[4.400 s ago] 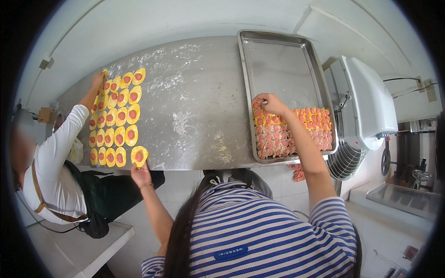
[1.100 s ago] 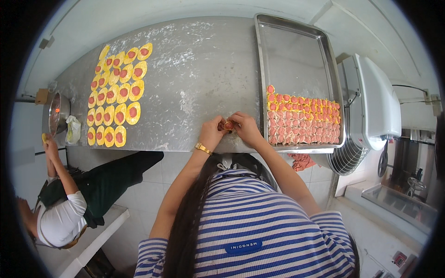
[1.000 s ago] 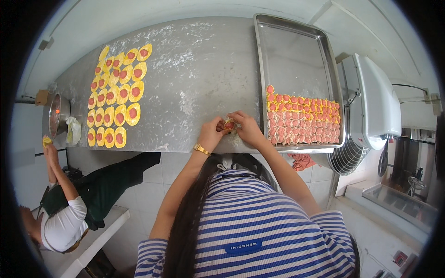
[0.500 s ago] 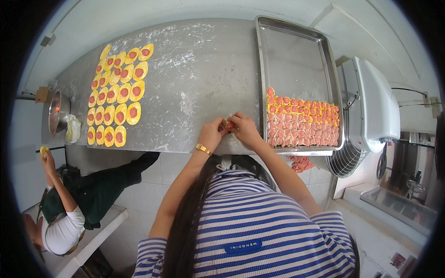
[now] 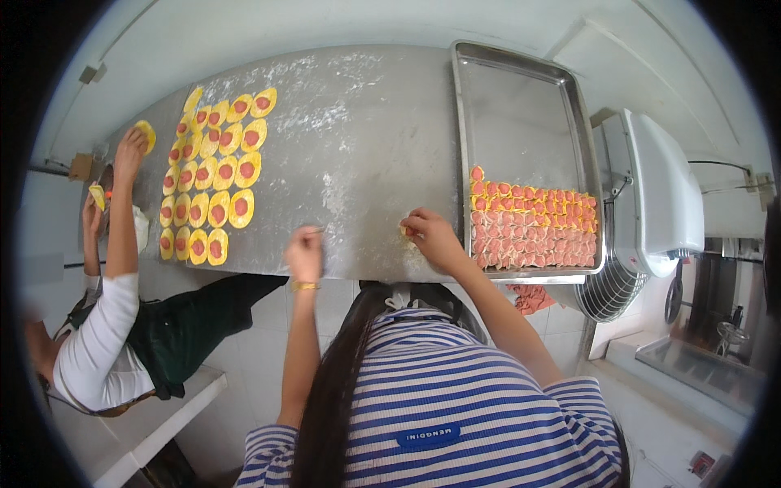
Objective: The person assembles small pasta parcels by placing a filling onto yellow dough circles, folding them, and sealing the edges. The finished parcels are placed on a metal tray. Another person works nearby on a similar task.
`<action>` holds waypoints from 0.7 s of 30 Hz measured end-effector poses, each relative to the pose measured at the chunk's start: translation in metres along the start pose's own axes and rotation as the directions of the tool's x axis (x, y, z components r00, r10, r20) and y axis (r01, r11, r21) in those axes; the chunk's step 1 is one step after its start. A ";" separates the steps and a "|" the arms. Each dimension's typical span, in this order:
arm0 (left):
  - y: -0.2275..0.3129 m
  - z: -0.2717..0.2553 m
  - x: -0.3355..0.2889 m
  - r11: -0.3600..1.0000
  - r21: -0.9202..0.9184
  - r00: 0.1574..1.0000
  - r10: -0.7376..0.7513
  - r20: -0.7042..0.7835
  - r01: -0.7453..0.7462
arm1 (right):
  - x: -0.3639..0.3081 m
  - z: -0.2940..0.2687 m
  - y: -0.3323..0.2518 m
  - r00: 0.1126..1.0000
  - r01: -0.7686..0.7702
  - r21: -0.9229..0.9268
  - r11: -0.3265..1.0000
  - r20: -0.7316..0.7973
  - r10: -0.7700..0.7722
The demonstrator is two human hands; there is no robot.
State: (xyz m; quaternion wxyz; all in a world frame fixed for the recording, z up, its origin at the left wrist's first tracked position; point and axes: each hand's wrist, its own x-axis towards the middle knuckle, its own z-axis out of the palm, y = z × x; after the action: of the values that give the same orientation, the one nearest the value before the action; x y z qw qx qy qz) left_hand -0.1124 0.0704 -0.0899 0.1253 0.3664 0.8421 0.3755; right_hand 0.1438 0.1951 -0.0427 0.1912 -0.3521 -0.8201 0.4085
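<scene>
My right hand (image 5: pixel 434 237) is closed, its fingertips pinching a small yellow-wrapped dumpling (image 5: pixel 405 231) just above the steel table near the tray. Most of the dumpling is hidden by the fingers. My left hand (image 5: pixel 304 255), a gold watch at its wrist, is over the table's near edge, smeared by motion. Left of it, yellow wrappers (image 5: pixel 218 246) with pink filling in their middles lie in rows. To the right, a deep metal tray (image 5: pixel 460 122) holds close-packed open-topped dumplings (image 5: pixel 533 224) across its near half.
At the far left a co-worker (image 5: pixel 102 342) in a white top and dark green apron holds a yellow wrapper (image 5: pixel 146 137) in a raised hand, by a metal bowl. A white machine (image 5: pixel 663 183) with a wire guard stands right of the tray. Flour dusts the steel table (image 5: pixel 358 138).
My left hand has left the dumpling and moved left toward the wrappers. My right hand keeps hold of the dumpling. The co-worker has reached up over the table's left end.
</scene>
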 end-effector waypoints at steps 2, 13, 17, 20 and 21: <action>-0.048 -0.031 0.021 0.996 0.088 0.984 0.006 -0.180 0.010 | 0.008 -0.035 0.000 0.992 -0.033 -0.018 0.999 -0.118 0.031; -0.073 -0.057 0.087 0.880 0.209 0.850 -0.311 -0.426 0.427 | 0.056 -0.157 0.115 0.988 -0.154 -0.335 0.929 -0.056 0.144; -0.060 -0.059 0.091 0.880 0.168 0.846 -0.349 -0.404 0.444 | 0.054 -0.155 0.107 0.994 -0.102 -0.332 0.938 0.004 0.109; -0.067 -0.058 0.093 0.881 0.177 0.837 -0.328 -0.438 0.438 | 0.048 -0.155 0.104 0.998 -0.062 -0.315 0.947 -0.017 0.059; -0.071 -0.057 0.095 0.879 0.185 0.827 -0.315 -0.466 0.439 | 0.048 -0.155 0.103 0.999 -0.048 -0.327 0.944 0.000 0.051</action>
State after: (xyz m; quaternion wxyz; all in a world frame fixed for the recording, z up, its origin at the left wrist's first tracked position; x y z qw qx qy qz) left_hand -0.2441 0.0751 -0.0962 -0.0414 0.1149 0.9498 0.2882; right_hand 0.2482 0.3563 -0.0327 0.1166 -0.3977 -0.8681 0.2732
